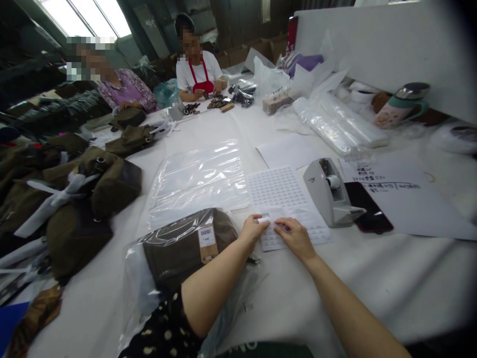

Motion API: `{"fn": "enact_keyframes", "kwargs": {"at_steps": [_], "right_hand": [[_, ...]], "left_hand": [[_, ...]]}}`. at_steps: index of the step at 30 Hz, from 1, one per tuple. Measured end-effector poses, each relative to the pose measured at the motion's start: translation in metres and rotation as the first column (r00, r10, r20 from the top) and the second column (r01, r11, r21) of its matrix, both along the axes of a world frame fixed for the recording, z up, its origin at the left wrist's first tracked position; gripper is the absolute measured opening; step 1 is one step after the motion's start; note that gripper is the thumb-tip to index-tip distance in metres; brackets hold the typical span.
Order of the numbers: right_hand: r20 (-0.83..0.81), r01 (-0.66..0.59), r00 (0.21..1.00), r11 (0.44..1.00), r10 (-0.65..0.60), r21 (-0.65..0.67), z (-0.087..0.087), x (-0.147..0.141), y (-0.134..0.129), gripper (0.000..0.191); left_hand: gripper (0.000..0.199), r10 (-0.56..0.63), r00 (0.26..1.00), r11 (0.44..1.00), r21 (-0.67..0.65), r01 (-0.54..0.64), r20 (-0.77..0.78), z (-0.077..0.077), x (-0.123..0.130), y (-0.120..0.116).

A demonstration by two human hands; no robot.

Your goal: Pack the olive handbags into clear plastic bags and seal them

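The sleeve (164, 323) is black with cream dots, the bag (182, 248) olive, the tape dispenser (324, 191) pale grey.

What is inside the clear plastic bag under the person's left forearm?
The clear plastic bag holds an olive-brown fabric item with a barcode tag. The left forearm covers its lower part, so that part cannot be seen.

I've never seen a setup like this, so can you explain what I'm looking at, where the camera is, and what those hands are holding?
This single picture comes from a camera worn on a person's head, looking down at their own bare hands; no machine is involved. The left hand and right hand rest on a sheet of small printed labels, with a small white label at the left hand's fingertips. The white table also holds an olive bag in clear plastic and a tape dispenser. Beyond sit two co-workers.
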State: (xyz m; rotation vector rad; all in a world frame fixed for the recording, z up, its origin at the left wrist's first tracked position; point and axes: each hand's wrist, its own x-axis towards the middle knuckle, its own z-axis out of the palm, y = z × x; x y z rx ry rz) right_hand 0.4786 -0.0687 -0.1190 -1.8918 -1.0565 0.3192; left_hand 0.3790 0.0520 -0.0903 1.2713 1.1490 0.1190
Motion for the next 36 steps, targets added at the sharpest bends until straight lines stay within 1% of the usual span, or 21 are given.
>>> {"fn": "enact_keyframes", "kwargs": {"at_steps": [4,7,10,13,16,20,24,29,32,36], "right_hand": [[0.07,-0.007,0.998,1.0,0.008,-0.014,0.001,0.002,0.007,0.016],[0.126,-0.04,0.991,0.999,0.044,-0.035,0.003,0.002,0.012,0.015],[0.172,-0.105,0.979,0.993,0.112,-0.052,0.006,0.003,0.014,0.013],[0.213,-0.156,0.963,0.986,0.165,-0.058,0.01,0.002,0.012,0.015],[0.245,-0.166,0.954,0.985,0.171,-0.042,0.013,-0.001,0.008,0.018],[0.266,-0.161,0.951,0.987,0.156,0.0,0.016,-0.006,0.001,0.019],[0.258,-0.15,0.956,0.988,0.139,0.025,0.018,-0.01,-0.003,0.017],[0.251,-0.146,0.958,0.989,0.138,0.011,0.018,-0.011,-0.002,0.018],[0.239,-0.142,0.961,0.99,0.138,0.0,0.018,-0.01,0.0,0.021],[0.231,-0.169,0.958,0.985,0.171,-0.028,0.02,-0.007,0.002,0.022]], "left_hand": [[0.05,0.089,0.994,0.989,-0.127,-0.08,0.065,-0.003,0.001,-0.002],[0.045,0.11,0.988,0.983,-0.161,-0.091,0.111,-0.006,0.002,-0.001],[0.036,0.109,0.984,0.986,-0.137,-0.09,0.141,-0.006,0.005,-0.001],[0.027,0.09,0.987,0.993,-0.087,-0.078,0.135,-0.006,0.008,-0.001],[0.019,0.077,0.993,0.996,-0.059,-0.072,0.09,-0.007,0.01,-0.001],[0.012,0.077,0.996,0.995,-0.066,-0.074,0.04,-0.007,0.01,-0.001],[0.014,0.071,0.997,0.994,-0.079,-0.069,0.021,-0.002,0.009,-0.003],[0.035,0.022,0.998,0.998,-0.063,-0.019,0.051,0.008,0.001,-0.007],[0.032,-0.013,0.995,0.999,-0.031,0.016,0.101,0.012,-0.003,-0.006],[0.03,-0.083,0.986,0.996,0.021,0.081,0.147,0.017,-0.006,-0.003]]}}
